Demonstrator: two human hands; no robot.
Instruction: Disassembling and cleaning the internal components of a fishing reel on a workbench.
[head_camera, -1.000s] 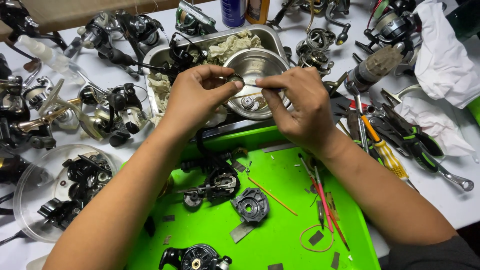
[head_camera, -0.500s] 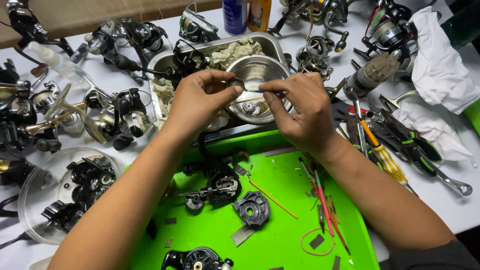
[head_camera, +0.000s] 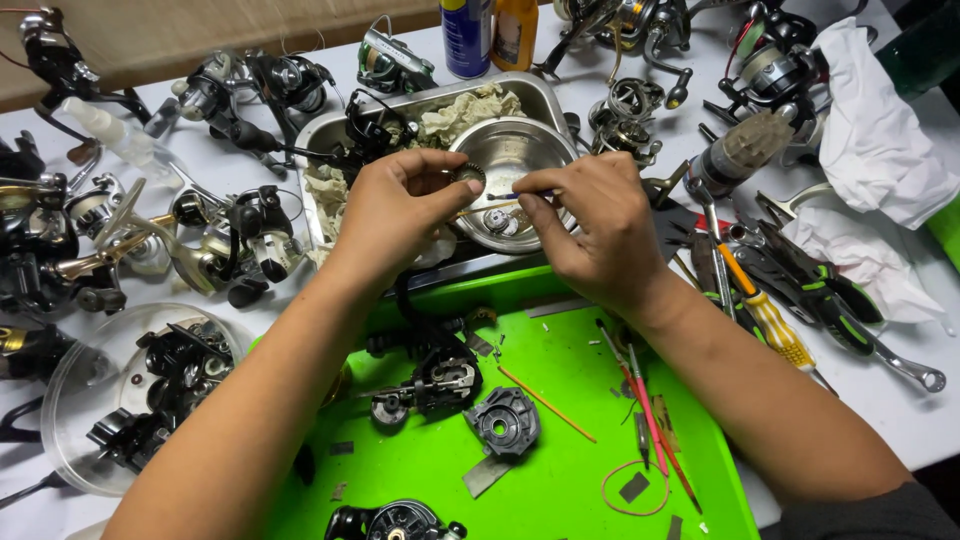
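Scene: a white counter (head_camera: 900, 410) is seen from above, crowded with dismantled fishing reels; a bright green tray (head_camera: 560, 450) lies nearest the viewer.

Left hand (head_camera: 395, 215): it is raised over the metal pan (head_camera: 545, 100), and a small round dark part (head_camera: 467, 176), perhaps a gear or bearing, is pinched between thumb and fingertips (head_camera: 455, 165). The fingers are closed tight on it.

Right hand (head_camera: 590, 225): a thin dark tool (head_camera: 520, 196), like a pick or small brush, is gripped between thumb and forefinger, its tip pointed at the round part. The remaining fingers are curled in.

Where the part is: it is held in the air, just above the rim of the steel bowl (head_camera: 505, 150), which sits inside the pan beside crumpled rags.

What has changed: since a second ago the two hands are drawn a little apart, and the thin tool is now seen clear between them. The part is kept in the same pinch over the bowl.

What that suggests: the part is being picked at or cleaned, not set down.

Nearby: a reel body (head_camera: 430, 385) and a side plate (head_camera: 505, 420) lie on the tray; a yellow-handled screwdriver (head_camera: 765, 315) lies to the right.
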